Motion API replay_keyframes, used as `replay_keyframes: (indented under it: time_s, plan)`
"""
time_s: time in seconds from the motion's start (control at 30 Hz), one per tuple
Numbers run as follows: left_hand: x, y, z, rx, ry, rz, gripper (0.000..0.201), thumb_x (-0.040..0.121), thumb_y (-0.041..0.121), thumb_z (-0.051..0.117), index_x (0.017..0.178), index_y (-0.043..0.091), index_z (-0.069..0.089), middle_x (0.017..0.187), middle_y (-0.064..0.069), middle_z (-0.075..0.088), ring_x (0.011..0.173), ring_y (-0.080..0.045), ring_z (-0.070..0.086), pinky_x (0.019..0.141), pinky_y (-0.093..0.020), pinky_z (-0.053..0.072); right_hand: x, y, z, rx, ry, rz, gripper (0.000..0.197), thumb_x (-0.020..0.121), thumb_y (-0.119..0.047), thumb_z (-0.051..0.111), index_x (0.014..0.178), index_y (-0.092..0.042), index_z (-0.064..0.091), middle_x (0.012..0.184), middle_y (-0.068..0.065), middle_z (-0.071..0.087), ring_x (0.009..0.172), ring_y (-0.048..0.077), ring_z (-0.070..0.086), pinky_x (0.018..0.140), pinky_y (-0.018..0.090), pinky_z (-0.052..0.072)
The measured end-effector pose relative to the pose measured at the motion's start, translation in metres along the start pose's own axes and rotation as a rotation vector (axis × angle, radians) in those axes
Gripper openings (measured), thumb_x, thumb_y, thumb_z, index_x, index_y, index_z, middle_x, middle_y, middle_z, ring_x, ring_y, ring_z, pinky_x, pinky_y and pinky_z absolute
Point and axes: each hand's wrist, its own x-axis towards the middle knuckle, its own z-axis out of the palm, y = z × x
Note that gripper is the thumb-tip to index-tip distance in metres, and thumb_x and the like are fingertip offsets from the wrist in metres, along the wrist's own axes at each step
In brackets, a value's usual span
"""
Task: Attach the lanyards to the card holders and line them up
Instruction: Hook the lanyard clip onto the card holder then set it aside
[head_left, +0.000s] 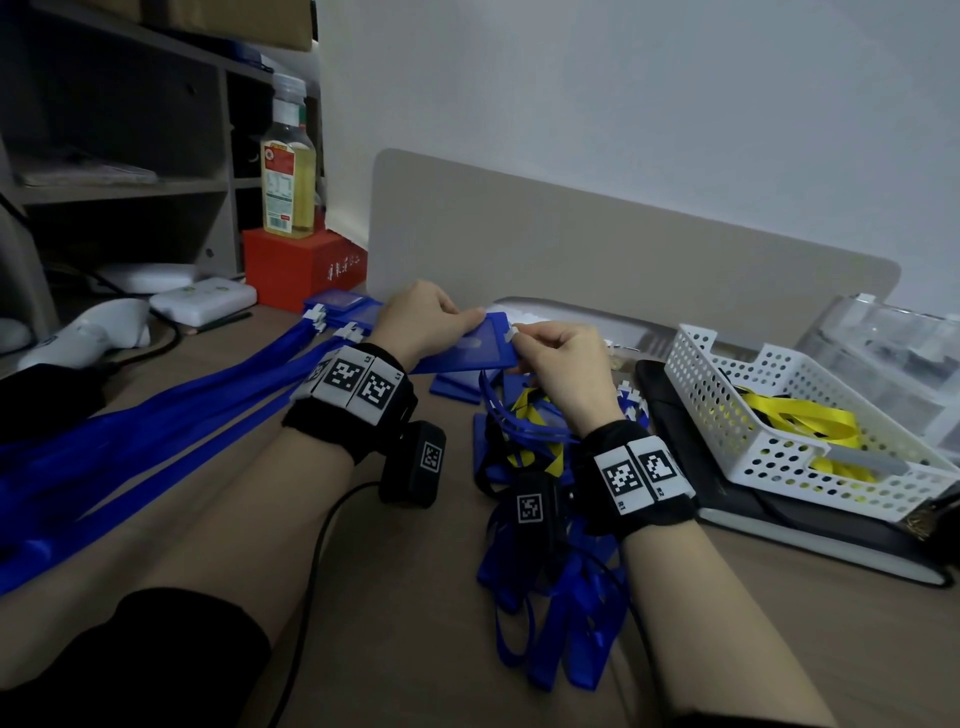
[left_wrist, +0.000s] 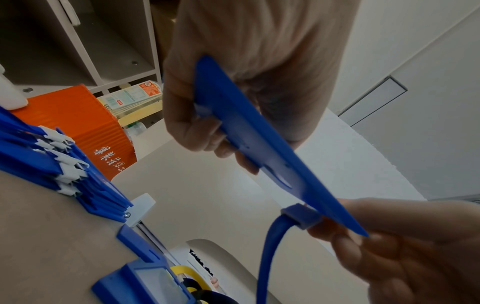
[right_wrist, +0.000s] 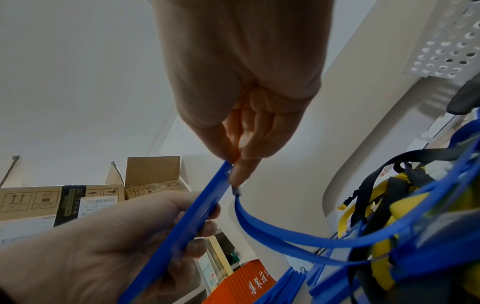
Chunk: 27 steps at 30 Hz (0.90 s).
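Both forearms reach in from the near edge of the brown desk (head_left: 395, 597), each wrist wearing a black band with printed square markers. Left hand (head_left: 423, 317) grips a flat blue plastic card holder (head_left: 467, 345), thumb on its upper face and fingers curled beneath, holding it clear of the desk. Right hand (head_left: 558, 353) pinches the small white plastic clip (head_left: 511, 332) at the holder's right end between thumb and forefinger (right_wrist: 241, 174); its remaining fingers are curled in. From that clip a blue ribbon lanyard (right_wrist: 298, 234) loops down under the right wrist into a tangled heap of blue, yellow and black lanyards (head_left: 540, 519). Loose blue card holders (head_left: 457, 387) lie on the desk just beneath the fingers. Left of the left hand, finished blue holders with white clips (head_left: 332, 312) lie side by side, their ribbons (head_left: 156, 447) running toward the near edge. Right of the right hand stands a white perforated plastic basket (head_left: 727, 415) containing yellow lanyards (head_left: 800, 421).
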Motion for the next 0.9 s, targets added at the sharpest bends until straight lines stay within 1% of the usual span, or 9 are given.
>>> replay_keyframes:
  time_s: [0.1,0.17,0.3,0.43,0.53,0.6,0.77,0.83,0.9]
  plan:
    - [0.0001,-0.0002,-0.0006,-0.016,0.011,-0.019,0.049,0.089,0.045,0.06,0.052,0.014,0.053,0.059,-0.005,0.054,0.07,-0.024,0.055,0.056,-0.029,0.034,-0.0009,-0.0029,0.0004,0.025,-0.035,0.022,0.019,0.092,-0.01,0.055,0.086,-0.011,0.074,0.083,0.014,0.072,0.064,0.017,0.069,0.044,0.019,0.044]
    - [0.0007,-0.0004,-0.0017,-0.029,0.012,-0.014,0.05,0.089,0.044,0.061,0.05,0.015,0.049,0.06,-0.004,0.054,0.074,-0.026,0.057,0.061,-0.03,0.037,-0.0006,-0.0027,0.0,0.04,-0.049,0.037,0.021,0.093,-0.009,0.053,0.086,-0.008,0.072,0.086,0.013,0.071,0.061,0.019,0.068,0.04,0.016,0.04]
    - [0.002,-0.0017,-0.0037,-0.025,0.035,0.035,0.032,0.087,0.046,0.062,0.075,0.017,0.063,0.085,0.001,0.062,0.089,-0.019,0.058,0.074,-0.03,0.043,0.0019,-0.0005,0.0018,0.02,-0.036,0.052,0.03,0.092,-0.016,0.053,0.075,0.006,0.065,0.075,0.016,0.066,0.053,0.016,0.059,0.049,0.019,0.041]
    - [-0.0001,0.0025,-0.0044,-0.086,0.002,0.143,0.028,0.085,0.047,0.065,0.078,0.02,0.065,0.083,0.003,0.062,0.085,-0.014,0.055,0.07,-0.028,0.04,0.0029,-0.0007,0.005,0.085,-0.094,0.055,0.043,0.089,-0.033,0.049,0.082,0.009,0.055,0.076,0.011,0.053,0.072,0.021,0.049,0.069,0.036,0.04]
    - [-0.0026,0.0064,-0.0054,-0.081,-0.019,0.169,0.027,0.085,0.046,0.066,0.079,0.019,0.067,0.08,0.004,0.061,0.08,-0.012,0.054,0.065,-0.027,0.038,-0.0003,-0.0034,0.0052,0.131,-0.218,0.096,0.031,0.1,-0.026,0.042,0.092,-0.002,0.06,0.085,0.012,0.058,0.078,0.021,0.053,0.072,0.033,0.042]
    - [-0.0014,0.0051,-0.0063,-0.066,-0.025,0.149,0.03,0.084,0.047,0.067,0.079,0.018,0.068,0.076,0.005,0.061,0.079,-0.013,0.055,0.063,-0.026,0.038,0.0003,-0.0017,0.0056,0.106,-0.243,0.11,0.037,0.102,-0.027,0.04,0.095,0.002,0.061,0.087,0.014,0.06,0.078,0.023,0.054,0.072,0.033,0.043]
    - [0.0013,-0.0022,-0.0098,0.004,-0.082,0.068,0.036,0.084,0.049,0.065,0.073,0.016,0.067,0.068,0.001,0.063,0.07,-0.017,0.058,0.061,-0.027,0.041,0.0009,0.0013,0.0056,0.088,-0.185,0.125,0.04,0.099,-0.031,0.048,0.074,-0.001,0.057,0.071,0.011,0.055,0.061,0.019,0.049,0.06,0.026,0.038]
    - [0.0011,-0.003,-0.0085,0.02,-0.099,0.059,0.036,0.085,0.047,0.065,0.072,0.013,0.067,0.069,-0.002,0.063,0.07,-0.017,0.058,0.06,-0.027,0.04,0.0006,0.0041,0.005,0.094,-0.197,0.13,0.034,0.098,-0.025,0.051,0.074,-0.001,0.058,0.067,0.01,0.057,0.055,0.015,0.053,0.057,0.024,0.041]
    - [0.0003,-0.0029,-0.007,0.013,-0.107,0.065,0.035,0.086,0.044,0.066,0.078,0.01,0.068,0.074,-0.002,0.062,0.075,-0.017,0.057,0.064,-0.027,0.04,0.0004,0.0059,0.0053,0.076,-0.227,0.157,0.035,0.097,-0.024,0.053,0.081,0.006,0.061,0.069,0.011,0.061,0.06,0.017,0.056,0.062,0.026,0.044]
